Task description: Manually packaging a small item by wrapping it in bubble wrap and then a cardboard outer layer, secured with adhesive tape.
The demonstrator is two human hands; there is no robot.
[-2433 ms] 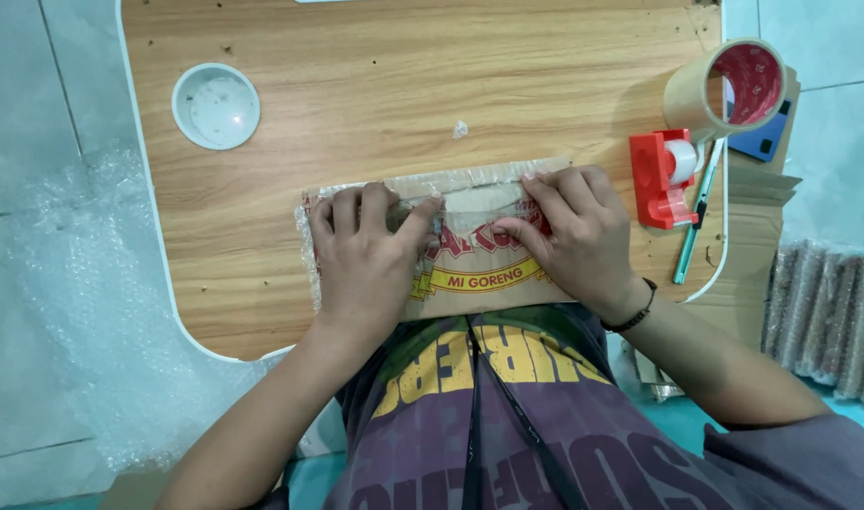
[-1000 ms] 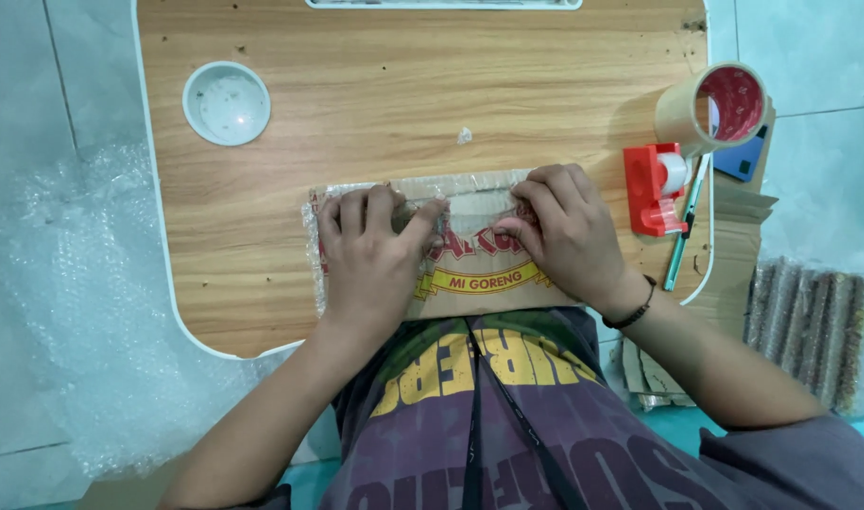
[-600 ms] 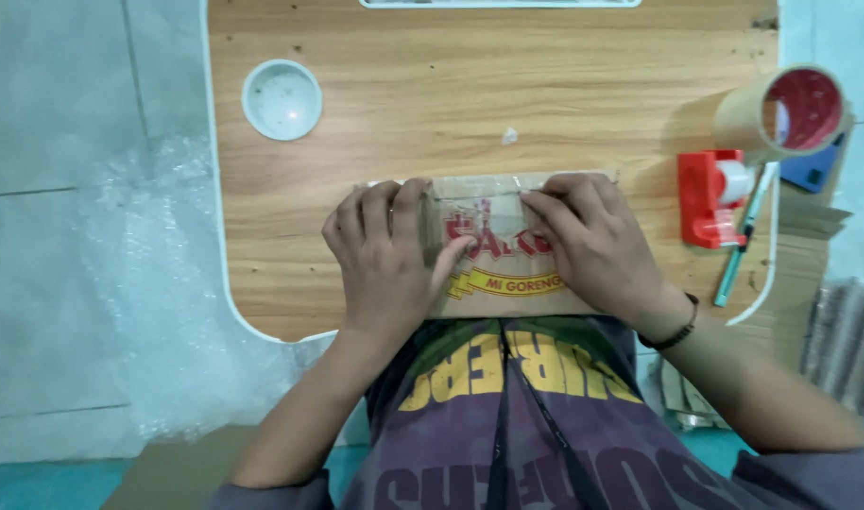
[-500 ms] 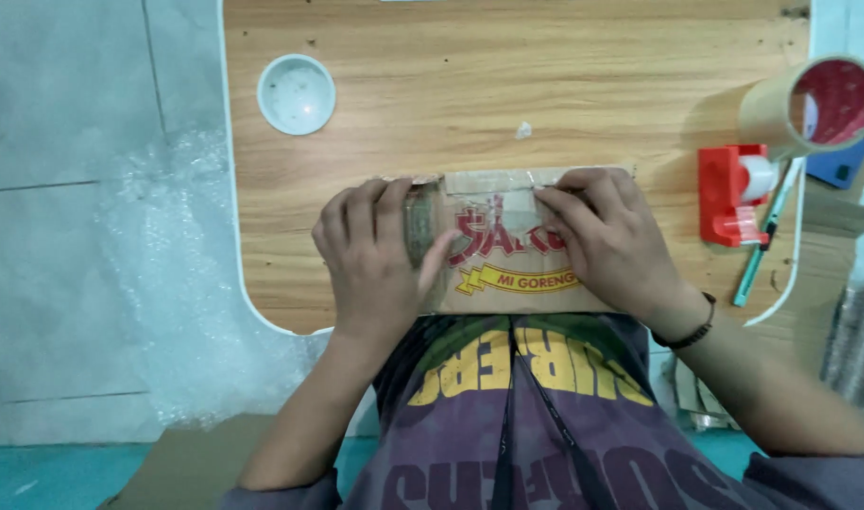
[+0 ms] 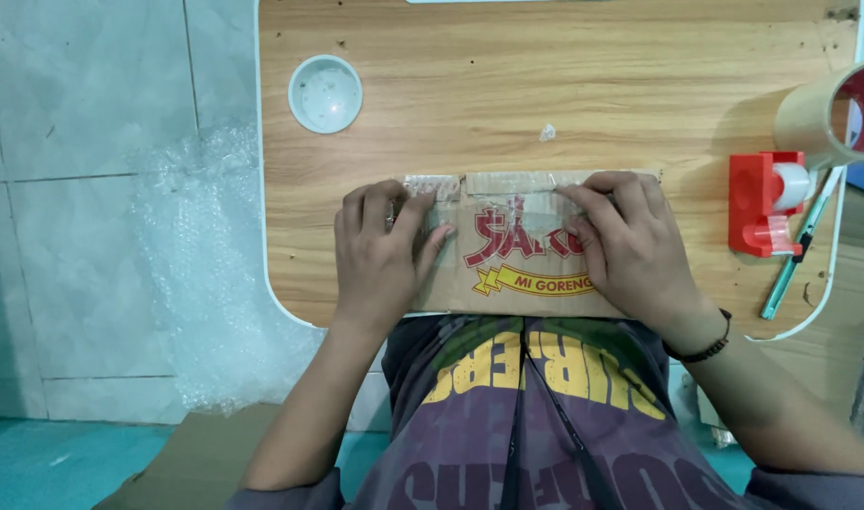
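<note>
- Now both hands lie flat, palms down, on one brown cardboard parcel (image 5: pixel 517 250) at the near edge of the wooden table (image 5: pixel 583 85); the left hand (image 5: pixel 383 253) presses its left end, the right hand (image 5: pixel 630 247) its right end, and the two are apart with the parcel's middle bare between them.
- Neither hand is closed round anything; the fingers are spread and pressing, their tips at the parcel's far edge, where a strip of bubble wrap (image 5: pixel 430 184) shows.
- Between the hands the parcel bears red lettering over a yellow band.
- Right of the right hand stands one red tape dispenser (image 5: pixel 762 203), just beside it one teal pen (image 5: pixel 793 260), and beyond them one roll of brown tape (image 5: pixel 829 113).
- Far beyond the left hand sits one small white round dish (image 5: pixel 325 93).
- Left of the left hand, off the table, lies one sheet of bubble wrap (image 5: pixel 205 274) on the tiled floor.
- Compared with half a second ago, the hands have hardly shifted on the parcel; the view has swung left.
</note>
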